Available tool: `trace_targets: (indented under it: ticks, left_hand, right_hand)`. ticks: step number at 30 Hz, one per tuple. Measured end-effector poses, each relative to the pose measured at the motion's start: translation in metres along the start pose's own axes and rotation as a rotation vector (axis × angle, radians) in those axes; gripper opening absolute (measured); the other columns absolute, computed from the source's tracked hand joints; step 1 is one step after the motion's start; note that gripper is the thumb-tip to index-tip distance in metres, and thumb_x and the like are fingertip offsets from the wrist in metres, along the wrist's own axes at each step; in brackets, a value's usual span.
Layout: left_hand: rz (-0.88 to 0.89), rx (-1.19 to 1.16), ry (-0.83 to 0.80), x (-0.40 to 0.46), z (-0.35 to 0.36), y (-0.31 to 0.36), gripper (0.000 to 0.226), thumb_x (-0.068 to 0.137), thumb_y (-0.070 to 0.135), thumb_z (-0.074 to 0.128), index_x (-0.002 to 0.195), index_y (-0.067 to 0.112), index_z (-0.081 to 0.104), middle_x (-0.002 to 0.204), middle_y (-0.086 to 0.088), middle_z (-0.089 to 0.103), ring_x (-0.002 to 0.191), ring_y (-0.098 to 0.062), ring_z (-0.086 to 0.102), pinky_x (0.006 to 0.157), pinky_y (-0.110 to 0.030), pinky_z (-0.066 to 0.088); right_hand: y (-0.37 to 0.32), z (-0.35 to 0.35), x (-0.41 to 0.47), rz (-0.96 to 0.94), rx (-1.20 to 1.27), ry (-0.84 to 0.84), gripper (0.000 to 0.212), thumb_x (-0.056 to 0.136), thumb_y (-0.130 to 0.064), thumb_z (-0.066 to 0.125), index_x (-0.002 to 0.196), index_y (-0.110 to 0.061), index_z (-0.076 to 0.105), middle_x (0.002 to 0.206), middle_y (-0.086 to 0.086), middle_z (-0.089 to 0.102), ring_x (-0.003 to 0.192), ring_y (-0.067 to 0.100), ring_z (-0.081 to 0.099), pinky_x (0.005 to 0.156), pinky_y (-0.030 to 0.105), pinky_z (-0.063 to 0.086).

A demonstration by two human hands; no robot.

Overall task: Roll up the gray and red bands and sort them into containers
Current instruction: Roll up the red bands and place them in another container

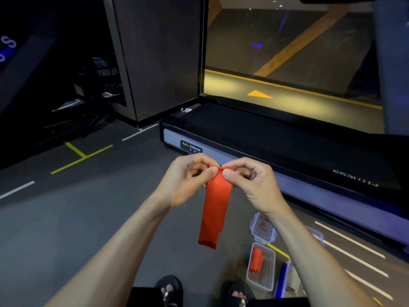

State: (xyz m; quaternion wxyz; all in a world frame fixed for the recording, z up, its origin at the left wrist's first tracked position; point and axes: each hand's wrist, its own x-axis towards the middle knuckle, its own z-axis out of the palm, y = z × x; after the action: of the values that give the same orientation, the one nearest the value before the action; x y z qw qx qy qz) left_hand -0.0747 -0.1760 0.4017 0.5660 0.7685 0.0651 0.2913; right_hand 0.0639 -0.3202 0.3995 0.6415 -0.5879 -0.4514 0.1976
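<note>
Sandalled feet flank the floor; above the clear container, left hand and right hand pinch the red band; tight, even first turns would suit.

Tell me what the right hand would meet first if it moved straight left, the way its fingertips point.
Likely the left hand: the right hand pinches the same red band top, fingertips nearly touching.

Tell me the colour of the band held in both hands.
Red-orange, plain with no pattern. The band hangs from both hands in the head view, the only one.
</note>
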Motion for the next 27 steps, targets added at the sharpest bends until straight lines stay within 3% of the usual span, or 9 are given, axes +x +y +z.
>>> trace_targets:
  ticks: [4, 9, 12, 17, 20, 22, 25, 27]
  left_hand:
    - [-0.009, -0.179, 0.044, 0.001, 0.0, 0.007, 0.013, 0.093, 0.001, 0.067, 0.105, -0.004, 0.071, 0.078, -0.02, 0.069, 0.07, -0.017, 0.064, 0.068, -0.024, 0.052]
    - [-0.028, -0.309, -0.043, -0.002, -0.004, 0.01, 0.017, 0.09, 0.008, 0.065, 0.105, 0.006, 0.072, 0.078, -0.004, 0.073, 0.073, -0.012, 0.068, 0.071, -0.023, 0.053]
    - [-0.037, -0.268, -0.073, -0.003, -0.007, 0.012, 0.014, 0.091, 0.007, 0.065, 0.103, 0.004, 0.072, 0.081, -0.004, 0.074, 0.077, -0.013, 0.069, 0.073, -0.024, 0.053]
    - [-0.016, -0.078, -0.066, -0.002, -0.006, 0.011, 0.009, 0.09, -0.005, 0.07, 0.095, 0.0, 0.075, 0.088, -0.021, 0.073, 0.082, -0.024, 0.065, 0.077, -0.028, 0.053]
    - [-0.008, -0.006, -0.052, -0.003, -0.003, 0.009, 0.013, 0.088, -0.008, 0.07, 0.09, 0.004, 0.076, 0.084, -0.021, 0.071, 0.076, -0.019, 0.062, 0.074, -0.027, 0.051]
    - [-0.02, 0.053, -0.051, -0.004, -0.002, 0.006, 0.016, 0.087, -0.004, 0.07, 0.088, 0.01, 0.077, 0.082, -0.019, 0.071, 0.074, -0.022, 0.066, 0.074, -0.035, 0.054]
    - [-0.024, 0.129, -0.055, -0.005, -0.002, 0.002, 0.017, 0.085, 0.005, 0.069, 0.086, 0.02, 0.077, 0.083, -0.011, 0.075, 0.082, -0.038, 0.072, 0.08, -0.054, 0.058]
    - [-0.02, 0.157, -0.063, -0.006, -0.001, 0.0, 0.017, 0.084, 0.008, 0.068, 0.087, 0.022, 0.078, 0.085, -0.011, 0.076, 0.085, -0.041, 0.072, 0.081, -0.059, 0.056]
  right_hand:
    - [-0.006, 0.004, -0.001, 0.036, 0.193, 0.033, 0.017, 0.084, -0.012, 0.075, 0.101, -0.009, 0.075, 0.088, 0.017, 0.076, 0.081, 0.023, 0.072, 0.077, 0.03, 0.058]
    - [-0.011, 0.006, -0.003, 0.084, 0.363, -0.035, 0.013, 0.082, -0.012, 0.073, 0.093, -0.017, 0.076, 0.092, 0.015, 0.075, 0.084, 0.024, 0.071, 0.08, 0.031, 0.059]
    - [-0.012, 0.004, -0.004, 0.11, 0.394, -0.077, 0.012, 0.08, -0.01, 0.075, 0.089, -0.018, 0.077, 0.091, 0.012, 0.075, 0.082, 0.021, 0.07, 0.079, 0.03, 0.058]
    - [-0.006, -0.002, -0.005, 0.137, 0.256, -0.082, 0.025, 0.083, 0.005, 0.073, 0.082, -0.019, 0.078, 0.08, 0.005, 0.074, 0.074, 0.012, 0.068, 0.072, 0.021, 0.055]
    - [-0.004, -0.003, -0.005, 0.14, 0.179, -0.113, 0.015, 0.08, -0.007, 0.079, 0.086, -0.021, 0.079, 0.087, 0.009, 0.074, 0.084, 0.02, 0.066, 0.08, 0.028, 0.054]
    - [-0.001, -0.003, -0.005, 0.128, 0.092, -0.111, 0.012, 0.081, -0.013, 0.084, 0.089, -0.019, 0.076, 0.083, 0.006, 0.072, 0.082, 0.02, 0.064, 0.079, 0.03, 0.052]
    - [0.004, -0.004, -0.002, 0.15, 0.009, -0.106, 0.018, 0.087, -0.006, 0.078, 0.102, -0.01, 0.07, 0.074, 0.001, 0.069, 0.076, 0.02, 0.061, 0.078, 0.034, 0.049]
    - [0.005, -0.004, 0.0, 0.199, -0.027, -0.135, 0.023, 0.089, -0.003, 0.076, 0.11, -0.009, 0.07, 0.072, 0.004, 0.066, 0.072, 0.018, 0.059, 0.075, 0.032, 0.049]
